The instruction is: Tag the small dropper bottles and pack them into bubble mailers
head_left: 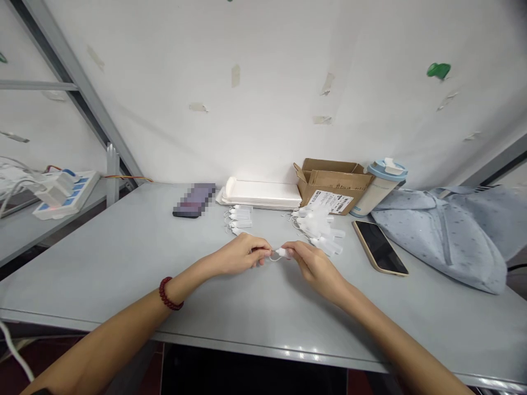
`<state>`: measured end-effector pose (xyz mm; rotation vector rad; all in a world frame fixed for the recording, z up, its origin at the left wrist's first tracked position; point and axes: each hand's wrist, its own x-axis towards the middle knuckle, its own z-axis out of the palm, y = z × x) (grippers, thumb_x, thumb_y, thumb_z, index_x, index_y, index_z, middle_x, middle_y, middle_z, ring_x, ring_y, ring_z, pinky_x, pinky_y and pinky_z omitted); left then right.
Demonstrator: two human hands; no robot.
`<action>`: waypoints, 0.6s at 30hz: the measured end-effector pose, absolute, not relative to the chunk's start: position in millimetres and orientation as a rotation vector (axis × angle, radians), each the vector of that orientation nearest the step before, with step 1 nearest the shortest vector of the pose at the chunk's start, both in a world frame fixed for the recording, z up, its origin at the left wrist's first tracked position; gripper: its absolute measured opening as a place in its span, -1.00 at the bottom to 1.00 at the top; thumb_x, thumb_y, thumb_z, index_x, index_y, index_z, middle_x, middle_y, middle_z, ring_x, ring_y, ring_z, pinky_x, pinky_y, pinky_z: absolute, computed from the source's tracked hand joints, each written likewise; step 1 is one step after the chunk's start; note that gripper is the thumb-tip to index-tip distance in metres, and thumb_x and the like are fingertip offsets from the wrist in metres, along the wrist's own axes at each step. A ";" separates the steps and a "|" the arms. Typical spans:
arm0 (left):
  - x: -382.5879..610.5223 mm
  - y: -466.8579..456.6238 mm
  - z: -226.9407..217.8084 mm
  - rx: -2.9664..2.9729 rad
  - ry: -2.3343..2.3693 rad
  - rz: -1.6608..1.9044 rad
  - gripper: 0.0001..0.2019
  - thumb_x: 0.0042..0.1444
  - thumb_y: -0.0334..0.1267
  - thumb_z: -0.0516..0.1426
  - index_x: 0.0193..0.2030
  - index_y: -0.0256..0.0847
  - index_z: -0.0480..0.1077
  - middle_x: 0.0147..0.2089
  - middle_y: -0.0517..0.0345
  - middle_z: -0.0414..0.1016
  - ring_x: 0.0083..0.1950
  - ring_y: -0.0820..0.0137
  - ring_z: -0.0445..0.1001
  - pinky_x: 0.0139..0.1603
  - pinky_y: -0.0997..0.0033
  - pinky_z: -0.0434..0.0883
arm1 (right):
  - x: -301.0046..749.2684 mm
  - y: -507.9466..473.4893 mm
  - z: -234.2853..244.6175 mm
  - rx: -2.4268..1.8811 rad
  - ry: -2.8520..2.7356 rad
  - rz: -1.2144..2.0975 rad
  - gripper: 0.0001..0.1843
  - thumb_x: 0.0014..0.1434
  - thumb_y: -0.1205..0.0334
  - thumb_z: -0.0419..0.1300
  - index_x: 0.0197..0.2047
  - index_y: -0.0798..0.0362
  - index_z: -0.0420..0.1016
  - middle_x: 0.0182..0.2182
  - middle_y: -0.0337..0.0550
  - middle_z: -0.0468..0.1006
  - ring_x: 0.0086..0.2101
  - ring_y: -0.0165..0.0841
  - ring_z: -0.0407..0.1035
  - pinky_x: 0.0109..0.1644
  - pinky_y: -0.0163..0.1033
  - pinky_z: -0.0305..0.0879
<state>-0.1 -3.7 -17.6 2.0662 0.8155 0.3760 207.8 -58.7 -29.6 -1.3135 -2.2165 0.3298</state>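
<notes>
Over the middle of the table, my right hand (315, 266) holds a small translucent bottle with a white, pointed top (282, 252), mostly covered by the fingers. My left hand (242, 255) is closed in a pinch at the thin end of that top, and a red braided bracelet circles its wrist. A thin white loop hangs below the bottle between both hands. Just behind the left hand lies a short row of similar small bottles (240, 224). A looser pile of the same bottles (323, 230) lies beyond the right hand.
At the back stand a stack of long white trays (263, 192), an open cardboard box (333, 184) and a lidded cup (381, 186). A phone (381, 248) and a pale blue fabric bag (444, 236) lie right; a dark phone-like object (194, 200) lies left, near a power strip (69, 195).
</notes>
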 end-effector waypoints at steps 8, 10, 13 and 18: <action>-0.2 -0.9 -20.5 2.082 0.819 0.376 -0.71 0.19 -0.18 -0.03 -0.25 -0.28 0.46 -0.44 0.16 0.46 -0.45 0.49 0.37 -0.44 0.55 0.26 | 208.1 -58.4 -30.3 -1.296 -2.202 0.317 -0.71 0.29 0.32 -0.17 -0.12 0.08 0.34 -0.35 -0.08 0.50 -0.38 -0.35 0.39 -0.34 -0.26 0.30; -0.2 -0.7 -20.7 2.086 0.817 0.376 -0.71 0.20 -0.19 -0.04 -0.25 -0.28 0.45 -0.44 0.16 0.46 -0.45 0.49 0.38 -0.44 0.54 0.26 | 208.1 -58.2 -30.7 -1.295 -2.205 0.318 -0.72 0.28 0.33 -0.17 -0.12 0.08 0.34 -0.35 -0.08 0.50 -0.37 -0.35 0.39 -0.33 -0.26 0.30; -0.3 -1.5 -20.0 2.093 0.820 0.378 -0.72 0.19 -0.20 -0.03 -0.27 -0.28 0.45 -0.45 0.16 0.45 -0.44 0.49 0.38 -0.43 0.54 0.27 | 208.1 -57.8 -31.5 -1.302 -2.215 0.321 -0.71 0.28 0.33 -0.17 -0.13 0.08 0.34 -0.35 -0.07 0.51 -0.37 -0.34 0.39 -0.33 -0.25 0.31; -0.2 -2.5 -19.5 2.096 0.810 0.372 -0.73 0.19 -0.21 -0.03 -0.26 -0.29 0.46 -0.46 0.16 0.45 -0.45 0.49 0.38 -0.44 0.55 0.26 | 208.3 -57.5 -31.9 -1.293 -2.220 0.332 -0.71 0.28 0.33 -0.18 -0.11 0.08 0.34 -0.34 -0.06 0.51 -0.36 -0.34 0.40 -0.32 -0.24 0.32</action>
